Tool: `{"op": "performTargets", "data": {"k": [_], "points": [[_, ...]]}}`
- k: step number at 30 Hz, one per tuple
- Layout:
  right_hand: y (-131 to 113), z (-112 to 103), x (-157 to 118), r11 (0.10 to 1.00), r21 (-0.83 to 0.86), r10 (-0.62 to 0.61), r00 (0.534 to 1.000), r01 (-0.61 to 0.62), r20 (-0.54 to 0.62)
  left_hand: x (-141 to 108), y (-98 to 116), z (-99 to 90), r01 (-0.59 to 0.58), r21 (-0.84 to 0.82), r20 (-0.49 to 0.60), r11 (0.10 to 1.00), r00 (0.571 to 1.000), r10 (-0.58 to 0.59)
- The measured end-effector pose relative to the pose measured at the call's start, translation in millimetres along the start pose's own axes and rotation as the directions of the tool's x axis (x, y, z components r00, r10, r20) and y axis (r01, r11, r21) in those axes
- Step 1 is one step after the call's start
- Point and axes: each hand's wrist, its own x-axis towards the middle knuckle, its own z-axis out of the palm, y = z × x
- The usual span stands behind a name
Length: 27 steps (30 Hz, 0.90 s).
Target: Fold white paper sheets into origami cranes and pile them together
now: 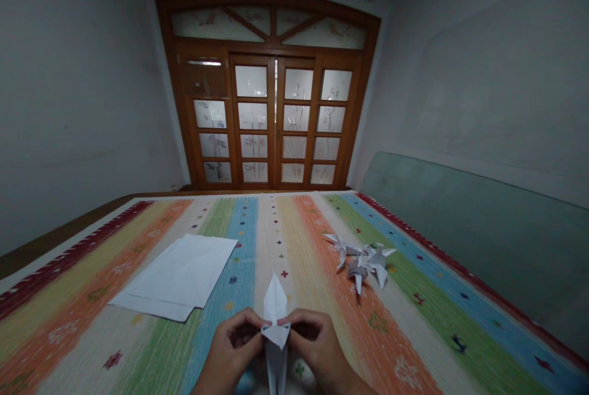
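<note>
A partly folded white origami paper point(276, 300) is held just above the striped cloth at the near middle. It has a pointed flap up top, a smaller flap folded forward at the middle and narrow legs hanging below. My left hand point(235, 346) pinches its left side between thumb and forefinger. From the right, my right hand point(317, 343) pinches the opposite side the same way. Both sets of fingertips meet the paper at the middle fold. The lower fingers of each hand are curled and partly hidden.
A stack of white paper sheets point(184, 275) lies to the left. Several finished folded paper cranes point(363, 260) sit in a cluster on the right. The striped tablecloth point(317, 260) covers the table. Beyond stand wooden glazed doors point(275, 183), with a pale green panel point(442, 211) at the right.
</note>
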Motion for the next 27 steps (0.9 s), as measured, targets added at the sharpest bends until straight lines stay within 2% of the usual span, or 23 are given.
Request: {"op": "performTargets", "data": {"k": [3,7,13,16,20,24,27], "points": [[1,0,0,0.999,0.023,-0.046,0.999,0.046,0.005,-1,-3,-1.7,-0.007,-0.055,0.002,0.998,1.000,0.007],[-1,-1,-1,0.990,0.007,-0.139,0.987,0.139,0.079,-1,-6,-4.0,0.015,-0.115,0.086,0.993,0.996,-0.005],[-10,-3,-3,0.987,-0.029,-0.152,0.971,0.160,0.182,-4,-1,-8.2,0.066,-0.169,0.180,0.983,0.983,-0.035],[-14,-4,-4,0.980,-0.088,-0.161,0.969,0.180,0.189,-5,-2,-11.8,0.037,-0.132,0.200,0.991,0.980,-0.010],[-22,-3,-6,0.957,-0.199,-0.166,0.961,0.211,0.219,-4,-4,-13.8,0.013,-0.026,0.174,1.000,0.985,-0.009],[-30,-7,-7,0.941,-0.214,-0.195,0.937,0.262,0.290,0,-2,-10.5,0.001,0.091,0.181,0.996,0.983,-0.017],[-27,-10,-5,0.933,-0.233,-0.195,0.931,0.273,0.308,1,1,-7.8,-0.016,0.157,0.138,0.987,0.990,-0.005]]}}
